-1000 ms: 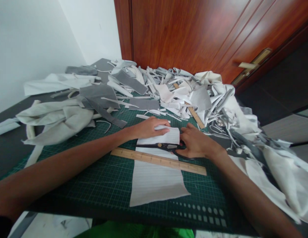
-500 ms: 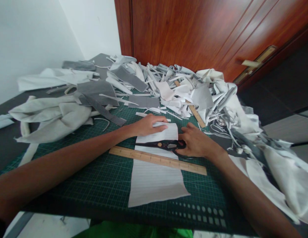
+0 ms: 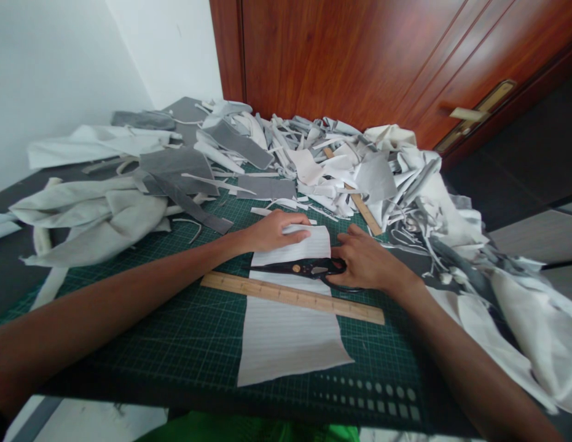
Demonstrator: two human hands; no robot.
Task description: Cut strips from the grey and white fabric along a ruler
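Note:
A white, faintly lined piece of fabric (image 3: 290,344) lies on the green cutting mat (image 3: 175,334). At its far end my left hand (image 3: 279,231) grips the fabric, thumb on top and fingers at the far edge. My right hand (image 3: 362,258) is closed around the handles of black scissors (image 3: 308,267). Their blades point left and lie across the fabric's width, just on the near side of my left hand. They look nearly closed. Nearer to me, a wooden ruler (image 3: 295,297) rests slantwise over the fabric, touched by neither hand.
Heaped grey and white fabric scraps (image 3: 313,159) cover the table's far side, with a second wooden ruler (image 3: 366,212) among them. Crumpled pale cloth (image 3: 101,212) lies at the left and more cloth (image 3: 529,331) at the right. A wooden door (image 3: 336,61) stands behind.
Almost nothing differs. The view has shifted very slightly; both hands, the scissors, the fabric and the ruler keep their places.

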